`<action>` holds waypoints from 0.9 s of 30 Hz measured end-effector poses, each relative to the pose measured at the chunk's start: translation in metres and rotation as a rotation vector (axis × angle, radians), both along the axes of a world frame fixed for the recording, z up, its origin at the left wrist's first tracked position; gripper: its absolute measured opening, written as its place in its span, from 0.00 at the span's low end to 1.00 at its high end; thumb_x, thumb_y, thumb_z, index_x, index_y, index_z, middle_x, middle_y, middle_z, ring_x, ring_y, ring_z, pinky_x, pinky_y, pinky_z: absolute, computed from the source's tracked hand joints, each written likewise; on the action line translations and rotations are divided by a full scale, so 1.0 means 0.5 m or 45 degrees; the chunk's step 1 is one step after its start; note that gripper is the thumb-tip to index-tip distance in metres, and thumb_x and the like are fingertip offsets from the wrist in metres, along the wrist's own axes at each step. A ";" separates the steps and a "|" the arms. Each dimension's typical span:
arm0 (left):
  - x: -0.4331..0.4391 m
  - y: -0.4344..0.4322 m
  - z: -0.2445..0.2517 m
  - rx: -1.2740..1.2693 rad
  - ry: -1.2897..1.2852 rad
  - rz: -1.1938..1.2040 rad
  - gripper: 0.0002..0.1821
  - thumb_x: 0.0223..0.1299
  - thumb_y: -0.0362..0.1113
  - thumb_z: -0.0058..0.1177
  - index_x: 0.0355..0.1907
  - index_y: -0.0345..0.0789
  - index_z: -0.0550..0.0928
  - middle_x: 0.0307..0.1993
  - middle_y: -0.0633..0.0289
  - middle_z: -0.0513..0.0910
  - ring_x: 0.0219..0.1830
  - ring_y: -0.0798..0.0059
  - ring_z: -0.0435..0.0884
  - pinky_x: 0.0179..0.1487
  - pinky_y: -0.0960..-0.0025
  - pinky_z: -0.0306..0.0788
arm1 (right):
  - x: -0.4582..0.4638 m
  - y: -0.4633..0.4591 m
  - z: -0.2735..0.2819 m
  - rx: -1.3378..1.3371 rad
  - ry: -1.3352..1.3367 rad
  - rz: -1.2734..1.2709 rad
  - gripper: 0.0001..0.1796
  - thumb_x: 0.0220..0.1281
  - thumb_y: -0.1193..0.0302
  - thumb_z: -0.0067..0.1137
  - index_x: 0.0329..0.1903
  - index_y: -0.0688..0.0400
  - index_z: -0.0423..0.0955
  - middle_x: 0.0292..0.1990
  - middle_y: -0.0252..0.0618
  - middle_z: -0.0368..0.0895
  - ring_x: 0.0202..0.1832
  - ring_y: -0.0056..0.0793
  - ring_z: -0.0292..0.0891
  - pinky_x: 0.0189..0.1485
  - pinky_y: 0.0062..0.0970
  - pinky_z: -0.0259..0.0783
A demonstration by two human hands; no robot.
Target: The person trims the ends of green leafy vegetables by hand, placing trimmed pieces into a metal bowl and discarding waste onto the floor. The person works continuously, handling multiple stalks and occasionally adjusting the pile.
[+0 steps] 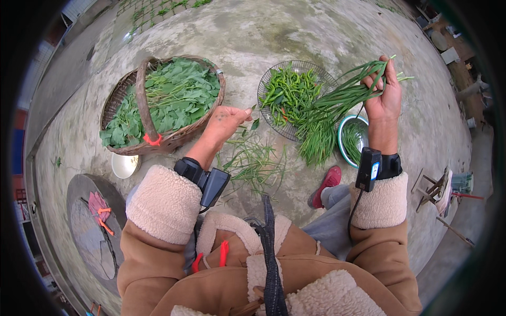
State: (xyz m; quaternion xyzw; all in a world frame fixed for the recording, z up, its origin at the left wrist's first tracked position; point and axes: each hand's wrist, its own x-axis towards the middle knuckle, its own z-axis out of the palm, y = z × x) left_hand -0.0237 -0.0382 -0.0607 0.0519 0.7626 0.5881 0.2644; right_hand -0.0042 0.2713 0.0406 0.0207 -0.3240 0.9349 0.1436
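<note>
My right hand (381, 89) is raised at the right, closed on a bunch of long green stalks (346, 96), like garlic chives, whose leaves hang down to the left. Below them lies a pile of similar greens (318, 144). Beside it a round wire basket (292, 135) holds green chili peppers (290, 91) and a few red ones. My left hand (229, 120) is near the wicker basket's right side, thumb and fingertips pinched on a small green leaf or scrap (253, 107). Under it, loose thin stalks (257, 162) lie scattered on the concrete.
A wicker basket (174, 144) of leafy greens (170, 94) stands at the left, a pale bowl (125, 165) below it. A teal-rimmed white bowl (340, 140) with cut greens sits by my red shoe (330, 181). A round stone slab (87, 233) is lower left, a small stool (433, 189) at right.
</note>
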 end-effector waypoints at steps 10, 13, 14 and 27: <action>0.028 0.049 0.084 0.215 0.227 0.027 0.31 0.55 0.46 0.50 0.56 0.27 0.63 0.56 0.52 0.65 0.59 0.68 0.62 0.60 0.70 0.55 | 0.017 -0.160 -0.028 0.699 -0.289 0.208 0.13 0.63 0.62 0.44 0.32 0.59 0.71 0.28 0.30 0.72 0.28 0.15 0.67 0.31 0.16 0.65; 0.045 0.064 0.113 0.489 0.116 -0.025 0.31 0.57 0.48 0.47 0.57 0.28 0.62 0.53 0.56 0.67 0.57 0.73 0.63 0.59 0.72 0.54 | 0.027 -0.223 -0.052 1.000 -0.257 0.244 0.12 0.62 0.63 0.45 0.31 0.59 0.71 0.27 0.27 0.72 0.29 0.13 0.65 0.33 0.15 0.63; 0.049 0.067 0.117 0.619 0.126 -0.060 0.31 0.57 0.49 0.47 0.56 0.28 0.63 0.52 0.58 0.68 0.55 0.74 0.64 0.59 0.73 0.54 | 0.030 -0.237 -0.057 0.937 -0.230 0.277 0.11 0.61 0.64 0.46 0.31 0.59 0.71 0.26 0.27 0.71 0.28 0.13 0.64 0.31 0.15 0.62; 0.076 0.086 0.099 0.973 -0.424 -0.217 0.28 0.58 0.40 0.47 0.57 0.30 0.57 0.50 0.59 0.68 0.51 0.73 0.70 0.53 0.70 0.66 | 0.038 -0.264 -0.070 0.798 -0.232 0.485 0.13 0.60 0.63 0.47 0.30 0.61 0.70 0.25 0.32 0.72 0.27 0.15 0.66 0.31 0.16 0.64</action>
